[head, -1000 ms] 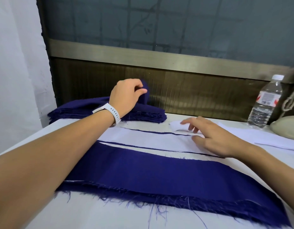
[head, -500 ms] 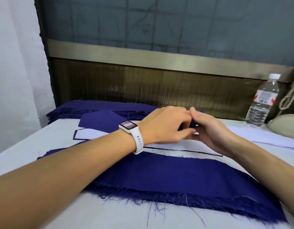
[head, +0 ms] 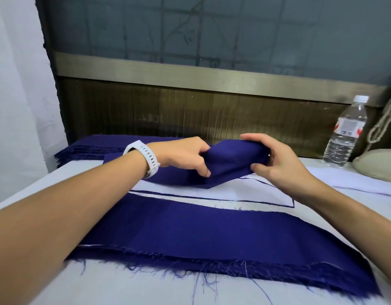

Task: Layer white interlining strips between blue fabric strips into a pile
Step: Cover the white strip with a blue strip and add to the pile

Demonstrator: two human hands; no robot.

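Head camera looks down on a dark blue woven fabric strip [head: 232, 159] bunched and lifted between both hands, above the far edge of the layered pile. The left hand [head: 181, 155], with a white strapped wristwatch [head: 144, 157] on its wrist, has its fingers [head: 202, 170] curled and pinching the strip's left part. The right hand [head: 278, 161] grips the right part, with its fingers arched over the top of the cloth and its thumb [head: 259, 167] pressed against the near side. The strip sags between the two grips, and its lowest fold reaches down to a flat white interlining strip [head: 190, 192] that lies on top of the pile.

Nearer the camera, a wide blue fabric layer with a frayed, thready edge [head: 212, 234] spreads across the white table [head: 102, 289].

A stack of more blue strips [head: 91, 148] sits at the far left. Loose white strips [head: 348, 179] lie to the right, near a clear plastic water bottle [head: 344, 133] and a beige cloth bag [head: 379, 164].
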